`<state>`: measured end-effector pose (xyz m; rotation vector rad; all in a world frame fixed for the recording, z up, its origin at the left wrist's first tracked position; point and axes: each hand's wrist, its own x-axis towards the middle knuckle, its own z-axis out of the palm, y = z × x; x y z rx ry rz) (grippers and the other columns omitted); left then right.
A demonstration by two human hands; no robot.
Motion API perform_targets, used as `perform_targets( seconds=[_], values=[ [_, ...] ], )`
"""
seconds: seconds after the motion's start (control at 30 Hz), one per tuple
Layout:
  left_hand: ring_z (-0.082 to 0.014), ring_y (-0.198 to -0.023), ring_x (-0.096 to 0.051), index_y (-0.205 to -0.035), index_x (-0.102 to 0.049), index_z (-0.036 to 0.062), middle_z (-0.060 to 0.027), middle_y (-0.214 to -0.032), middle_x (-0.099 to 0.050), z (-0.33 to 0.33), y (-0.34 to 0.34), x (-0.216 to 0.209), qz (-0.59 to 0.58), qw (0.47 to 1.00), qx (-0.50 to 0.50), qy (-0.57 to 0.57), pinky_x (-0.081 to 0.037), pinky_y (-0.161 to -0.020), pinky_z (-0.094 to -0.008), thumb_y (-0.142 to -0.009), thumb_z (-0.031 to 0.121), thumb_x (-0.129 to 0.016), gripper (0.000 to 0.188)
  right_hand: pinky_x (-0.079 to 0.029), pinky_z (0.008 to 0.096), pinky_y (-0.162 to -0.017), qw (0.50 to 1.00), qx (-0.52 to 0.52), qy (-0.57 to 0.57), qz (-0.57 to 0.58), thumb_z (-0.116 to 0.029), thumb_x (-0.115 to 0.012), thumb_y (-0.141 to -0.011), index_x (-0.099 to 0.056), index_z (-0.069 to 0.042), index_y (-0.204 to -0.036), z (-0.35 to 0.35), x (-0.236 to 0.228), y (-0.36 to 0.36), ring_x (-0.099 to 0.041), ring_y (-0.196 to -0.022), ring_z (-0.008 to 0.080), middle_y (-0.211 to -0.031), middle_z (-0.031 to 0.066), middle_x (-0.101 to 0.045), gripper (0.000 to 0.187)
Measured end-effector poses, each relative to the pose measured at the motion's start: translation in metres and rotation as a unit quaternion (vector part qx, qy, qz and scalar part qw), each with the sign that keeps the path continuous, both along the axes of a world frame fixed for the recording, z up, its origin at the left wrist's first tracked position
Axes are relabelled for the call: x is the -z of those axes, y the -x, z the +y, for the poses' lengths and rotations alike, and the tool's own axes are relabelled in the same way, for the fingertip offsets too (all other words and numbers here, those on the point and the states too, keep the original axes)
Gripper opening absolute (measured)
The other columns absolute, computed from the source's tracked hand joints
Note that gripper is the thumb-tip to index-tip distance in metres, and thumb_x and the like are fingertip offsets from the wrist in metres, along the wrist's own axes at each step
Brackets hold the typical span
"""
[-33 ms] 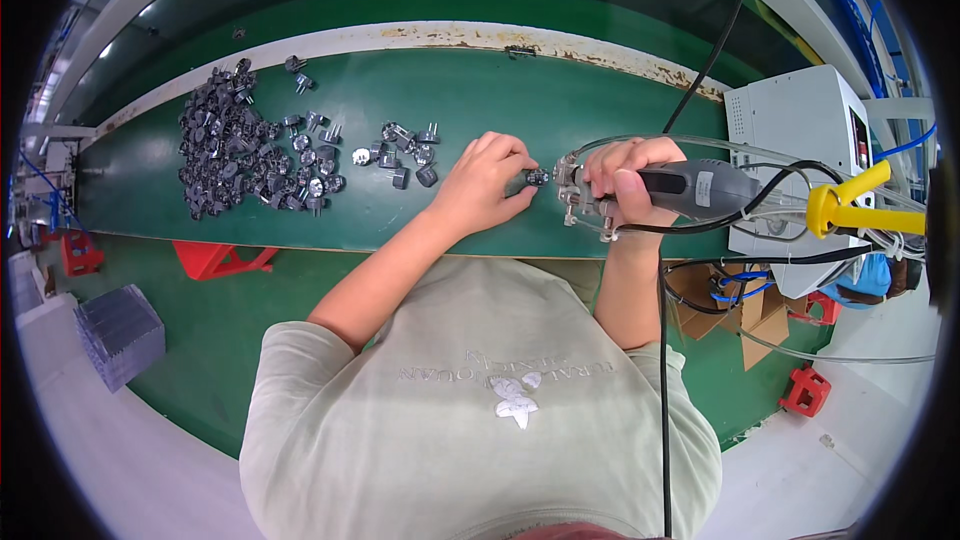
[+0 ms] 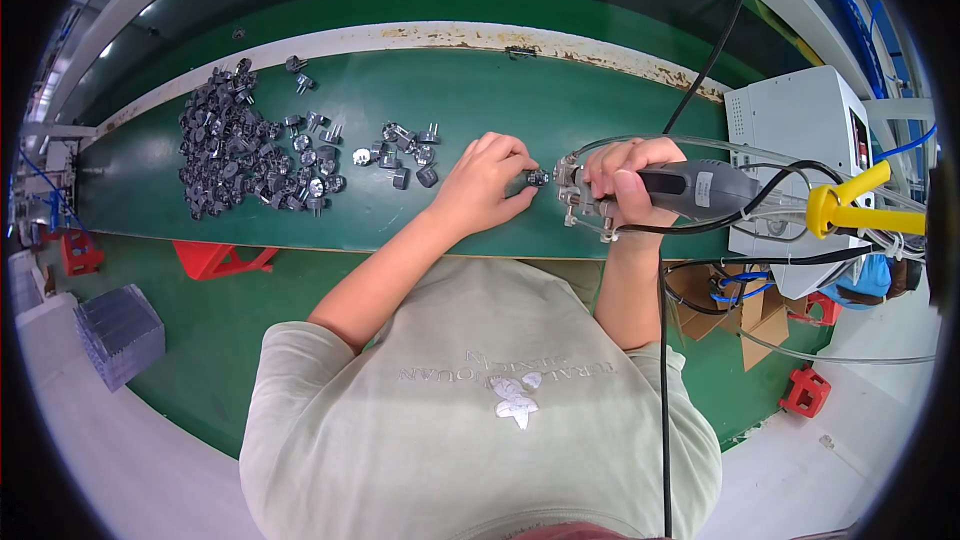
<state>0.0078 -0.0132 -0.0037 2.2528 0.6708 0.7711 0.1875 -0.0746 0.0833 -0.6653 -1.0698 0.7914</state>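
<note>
Near the front of the green bench [image 2: 450, 80], my left hand [image 2: 488, 180] pinches a small dark plug part [image 2: 537, 178] between thumb and fingers. My right hand [image 2: 632, 172] is wrapped round a grey-and-black electric screwdriver [image 2: 700, 188], which lies almost level. Its metal head with a clear tube faces the plug part, close to it; whether they touch I cannot tell. Left of my left hand lies a small group of plug parts [image 2: 400, 152] with metal pins. Farther left spreads a large pile of the same parts [image 2: 225, 145].
At the bench's right end stands a white machine box [image 2: 790, 130], with a yellow holder [image 2: 850, 202] beside it. Cables and clear tubes run from the screwdriver to the right. A black cable [image 2: 715, 50] hangs across the bench. Below are a cardboard box [image 2: 765, 325] and red stools [image 2: 806, 392].
</note>
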Motion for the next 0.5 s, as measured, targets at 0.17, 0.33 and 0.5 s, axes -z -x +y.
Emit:
perform_targets(
  seconds=[0.17, 0.33, 0.5],
  values=[
    [-0.028, -0.102, -0.056, -0.098, -0.069, 0.0065, -0.0066, -0.103, -0.059, 0.0008, 0.0008, 0.0015, -0.004, 1.0, 0.002, -0.003, -0.046, -0.09, -0.0394, -0.073, 0.014, -0.078, 0.027, -0.053, 0.0328, -0.061, 1.0, -0.014, 0.002, -0.001, 0.008, -0.07, -0.079, -0.051, -0.004, -0.088, 0.0007, -0.0017, 0.0001, -0.057, -0.059, 0.015, -0.067, 0.0081, -0.06, 0.024],
    [-0.0277, -0.102, -0.056, -0.098, -0.069, 0.0071, -0.0063, -0.101, -0.06, 0.0008, 0.0005, 0.0013, -0.007, 1.0, 0.001, 0.001, -0.046, -0.09, -0.0396, -0.073, 0.013, -0.078, 0.027, -0.052, 0.0308, -0.06, 1.0, -0.01, 0.001, -0.015, 0.008, -0.07, -0.079, -0.051, -0.003, -0.088, 0.001, -0.001, 0.002, -0.057, -0.059, 0.0146, -0.067, 0.0078, -0.059, 0.024],
    [-0.0277, -0.102, -0.056, -0.097, -0.069, 0.0073, -0.0057, -0.102, -0.06, -0.0009, 0.0014, 0.0016, -0.007, 1.0, 0.002, 0.005, -0.046, -0.09, -0.0405, -0.073, 0.013, -0.079, 0.026, -0.051, 0.0281, -0.059, 0.998, 0.011, 0.015, -0.064, 0.007, -0.069, -0.079, -0.051, -0.003, -0.086, 0.0014, 0.0055, 0.006, -0.057, -0.06, 0.0132, -0.068, 0.0068, -0.06, 0.022]
  ],
)
